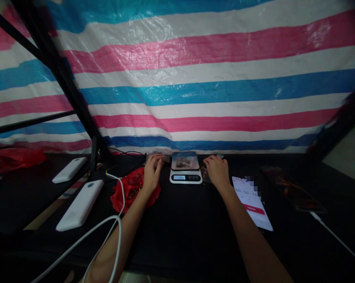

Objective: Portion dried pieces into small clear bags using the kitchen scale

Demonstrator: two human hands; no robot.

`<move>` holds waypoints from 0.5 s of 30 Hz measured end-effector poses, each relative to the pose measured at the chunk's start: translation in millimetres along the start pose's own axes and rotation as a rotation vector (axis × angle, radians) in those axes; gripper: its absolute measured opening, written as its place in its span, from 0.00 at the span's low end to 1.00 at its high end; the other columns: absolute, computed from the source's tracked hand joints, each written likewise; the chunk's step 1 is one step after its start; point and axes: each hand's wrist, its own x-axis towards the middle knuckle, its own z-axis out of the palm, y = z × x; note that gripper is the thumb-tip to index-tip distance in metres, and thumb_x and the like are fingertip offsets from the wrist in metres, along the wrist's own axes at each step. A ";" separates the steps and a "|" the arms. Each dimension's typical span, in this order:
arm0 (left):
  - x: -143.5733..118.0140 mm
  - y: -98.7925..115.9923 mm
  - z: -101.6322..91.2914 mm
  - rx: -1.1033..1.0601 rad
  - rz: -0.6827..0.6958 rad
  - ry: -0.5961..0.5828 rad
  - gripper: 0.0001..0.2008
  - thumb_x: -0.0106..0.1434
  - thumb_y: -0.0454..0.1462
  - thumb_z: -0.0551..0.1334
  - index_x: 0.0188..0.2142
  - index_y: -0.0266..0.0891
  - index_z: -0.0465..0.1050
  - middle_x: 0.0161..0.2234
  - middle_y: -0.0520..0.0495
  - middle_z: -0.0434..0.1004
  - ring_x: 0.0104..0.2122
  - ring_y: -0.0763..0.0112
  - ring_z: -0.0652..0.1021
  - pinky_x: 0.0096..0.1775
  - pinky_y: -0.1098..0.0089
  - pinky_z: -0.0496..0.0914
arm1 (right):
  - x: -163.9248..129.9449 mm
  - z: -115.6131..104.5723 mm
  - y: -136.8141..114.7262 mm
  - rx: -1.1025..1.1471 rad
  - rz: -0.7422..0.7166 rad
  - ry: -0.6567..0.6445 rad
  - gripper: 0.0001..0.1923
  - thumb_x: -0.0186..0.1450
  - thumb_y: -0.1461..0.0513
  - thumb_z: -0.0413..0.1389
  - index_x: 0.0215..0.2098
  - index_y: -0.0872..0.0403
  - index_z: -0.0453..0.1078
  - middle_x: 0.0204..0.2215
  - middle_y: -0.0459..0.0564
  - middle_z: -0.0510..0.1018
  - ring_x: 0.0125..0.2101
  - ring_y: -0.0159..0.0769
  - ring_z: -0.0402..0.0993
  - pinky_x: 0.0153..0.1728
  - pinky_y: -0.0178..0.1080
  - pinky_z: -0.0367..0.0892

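A small white kitchen scale (185, 179) with a lit display stands on the black table, and small brown pieces (183, 161) lie on its dark weighing plate. To the left of the scale is my left hand (152, 169), its thumb apart from the fingers, by a clear plastic bag (165, 158). Under that wrist sits a crumpled red plastic bag (121, 192) with small items in it. My right hand (218, 169) rests to the right of the scale, fingers loosely extended. Beside its fingertips is another see-through bag (206, 175), partly hidden; its contents are too dim to name.
A phone showing a timer (249, 202) lies right of my right forearm, and a dark phone (298, 192) with a charging cable lies beyond. Two white power banks (80, 206) are at left. A white cable (120, 220) crosses my left arm. Striped plastic sheeting (195, 70) hangs behind.
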 end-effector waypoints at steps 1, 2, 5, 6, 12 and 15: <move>-1.3 0.2 -3.1 0.000 -0.011 0.032 0.11 0.63 0.37 0.49 0.38 0.39 0.69 0.39 0.47 0.70 0.43 0.68 0.70 0.47 0.66 0.63 | 0.1 -0.7 -0.2 0.013 -0.008 0.007 0.12 0.64 0.63 0.45 0.33 0.51 0.71 0.35 0.49 0.74 0.37 0.39 0.64 0.34 0.40 0.48; -2.0 0.4 -5.5 0.003 -0.020 0.060 0.11 0.63 0.36 0.49 0.37 0.39 0.69 0.39 0.47 0.70 0.42 0.68 0.70 0.46 0.66 0.63 | 0.1 -1.5 -0.5 0.029 -0.013 0.013 0.11 0.64 0.63 0.46 0.33 0.51 0.71 0.34 0.48 0.74 0.37 0.38 0.64 0.34 0.40 0.48; -2.3 0.5 -8.3 0.034 -0.042 0.097 0.10 0.63 0.36 0.49 0.36 0.38 0.69 0.37 0.47 0.70 0.40 0.68 0.71 0.44 0.67 0.64 | -0.4 -3.6 -2.1 0.061 0.001 0.030 0.09 0.63 0.62 0.47 0.33 0.51 0.70 0.33 0.48 0.75 0.37 0.39 0.64 0.34 0.40 0.47; -2.6 0.2 -8.0 0.049 -0.044 0.084 0.10 0.63 0.35 0.49 0.36 0.38 0.69 0.36 0.47 0.70 0.40 0.68 0.71 0.44 0.67 0.64 | -0.7 -4.1 -3.2 0.062 0.013 0.034 0.09 0.64 0.61 0.47 0.33 0.52 0.69 0.32 0.49 0.75 0.37 0.39 0.64 0.34 0.40 0.47; -5.5 -1.0 -2.6 0.137 -0.046 -0.016 0.10 0.62 0.35 0.49 0.34 0.38 0.69 0.35 0.46 0.70 0.38 0.68 0.71 0.42 0.66 0.65 | -1.7 -7.4 -11.5 0.036 0.060 0.015 0.12 0.65 0.61 0.43 0.34 0.54 0.69 0.31 0.52 0.75 0.35 0.41 0.66 0.33 0.40 0.49; -5.6 -0.1 -2.1 0.153 -0.038 -0.031 0.10 0.62 0.35 0.49 0.34 0.38 0.69 0.34 0.46 0.70 0.37 0.68 0.71 0.42 0.67 0.65 | 0.0 -10.0 -11.8 0.067 0.078 -0.027 0.13 0.64 0.59 0.44 0.33 0.54 0.69 0.31 0.53 0.75 0.35 0.41 0.67 0.33 0.40 0.51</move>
